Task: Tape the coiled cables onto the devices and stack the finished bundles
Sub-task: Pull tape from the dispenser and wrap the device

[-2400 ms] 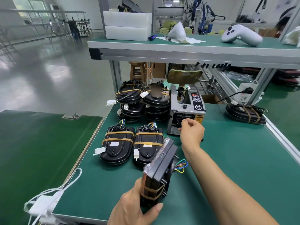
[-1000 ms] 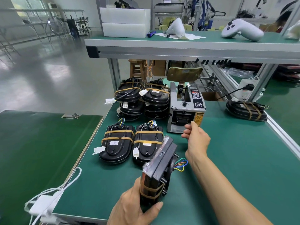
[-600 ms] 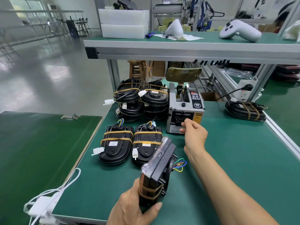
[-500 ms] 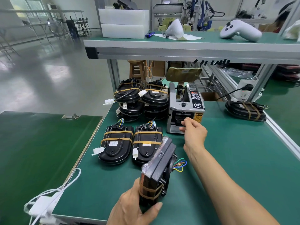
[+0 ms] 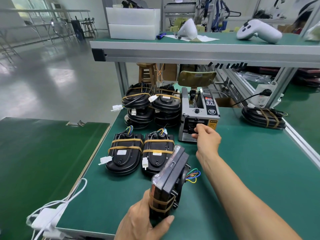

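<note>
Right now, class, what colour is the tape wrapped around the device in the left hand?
Brown tape, seen in the head view, its only view.

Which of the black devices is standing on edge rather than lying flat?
The device gripped by the left hand at the near table edge. It stands tilted on edge with one tape band; the others lie flat or stacked.
</note>
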A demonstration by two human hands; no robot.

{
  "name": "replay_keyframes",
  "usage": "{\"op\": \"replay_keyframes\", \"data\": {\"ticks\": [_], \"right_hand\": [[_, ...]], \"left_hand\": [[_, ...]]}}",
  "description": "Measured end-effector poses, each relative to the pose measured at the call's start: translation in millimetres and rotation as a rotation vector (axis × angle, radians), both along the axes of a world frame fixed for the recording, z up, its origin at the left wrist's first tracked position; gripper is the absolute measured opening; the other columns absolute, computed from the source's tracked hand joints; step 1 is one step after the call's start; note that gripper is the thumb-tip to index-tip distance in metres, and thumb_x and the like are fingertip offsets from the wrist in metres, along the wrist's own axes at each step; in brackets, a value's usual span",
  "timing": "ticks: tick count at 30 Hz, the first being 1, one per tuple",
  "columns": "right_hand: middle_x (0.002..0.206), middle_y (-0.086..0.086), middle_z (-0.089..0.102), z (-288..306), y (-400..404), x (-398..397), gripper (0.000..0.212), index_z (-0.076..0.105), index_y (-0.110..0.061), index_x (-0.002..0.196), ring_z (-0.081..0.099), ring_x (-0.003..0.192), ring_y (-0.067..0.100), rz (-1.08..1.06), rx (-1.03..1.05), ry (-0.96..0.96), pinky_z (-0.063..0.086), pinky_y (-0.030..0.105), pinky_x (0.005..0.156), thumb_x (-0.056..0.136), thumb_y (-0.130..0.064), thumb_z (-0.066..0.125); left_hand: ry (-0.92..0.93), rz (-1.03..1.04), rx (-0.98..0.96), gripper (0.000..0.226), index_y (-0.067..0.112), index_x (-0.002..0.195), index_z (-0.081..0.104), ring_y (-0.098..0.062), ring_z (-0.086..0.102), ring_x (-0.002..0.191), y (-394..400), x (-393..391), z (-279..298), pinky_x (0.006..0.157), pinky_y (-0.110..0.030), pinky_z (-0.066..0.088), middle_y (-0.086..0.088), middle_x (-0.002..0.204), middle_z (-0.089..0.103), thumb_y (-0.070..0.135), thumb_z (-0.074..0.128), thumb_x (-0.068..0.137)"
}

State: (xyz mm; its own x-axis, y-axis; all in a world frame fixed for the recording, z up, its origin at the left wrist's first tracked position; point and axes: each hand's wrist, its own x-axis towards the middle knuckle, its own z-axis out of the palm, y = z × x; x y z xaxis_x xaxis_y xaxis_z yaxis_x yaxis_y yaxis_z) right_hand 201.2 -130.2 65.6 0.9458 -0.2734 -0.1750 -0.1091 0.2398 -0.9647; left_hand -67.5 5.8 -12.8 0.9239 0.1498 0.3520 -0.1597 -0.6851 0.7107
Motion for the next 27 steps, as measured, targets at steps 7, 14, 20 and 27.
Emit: {"op": "replay_keyframes", "data": {"ticks": [7,14,20,27], "right_hand": [[0.077,-0.001,0.073,2.0,5.0,3.6,0.018,0.074,-0.014,0.082,0.063,0.052,0.008,-0.044,0.023,0.026,0.055,0.025,0.067,0.097,-0.024,0.073],[0.062,-0.008,0.072,4.8,8.8,1.7,0.015,0.072,-0.017,0.078,0.069,0.057,0.009,-0.066,0.035,0.076,0.054,0.029,0.073,0.09,-0.011,0.064],[0.053,-0.013,0.069,3.1,10.2,4.5,0.007,0.075,-0.013,0.086,0.071,0.066,0.013,-0.062,-0.009,0.07,0.057,0.031,0.08,0.091,-0.015,0.071],[0.049,-0.011,0.067,5.5,12.5,10.9,0.009,0.075,-0.013,0.082,0.07,0.054,0.006,-0.098,-0.069,0.111,0.049,0.023,0.063,0.085,-0.009,0.068]], "left_hand": [[0.004,0.005,0.002,0.095,0.067,0.157,0.026,0.005,0.069,0.106,-1.2,1.3,1.4,0.083,0.001,0.049,0.035,0.117,0.068,0.062,0.08,0.079],[-0.014,-0.007,-0.006,0.094,0.07,0.155,0.025,0.003,0.068,0.104,-1.4,0.3,4.4,0.082,0.0,0.05,0.031,0.116,0.068,0.061,0.079,0.078],[-0.013,-0.027,-0.003,0.094,0.067,0.157,0.026,0.004,0.067,0.105,-1.6,1.3,6.5,0.083,0.001,0.048,0.032,0.119,0.066,0.059,0.08,0.08],[0.012,-0.015,-0.011,0.098,0.067,0.158,0.024,0.006,0.067,0.106,-1.3,1.0,3.6,0.083,0.002,0.048,0.052,0.11,0.062,0.06,0.08,0.078]]}}
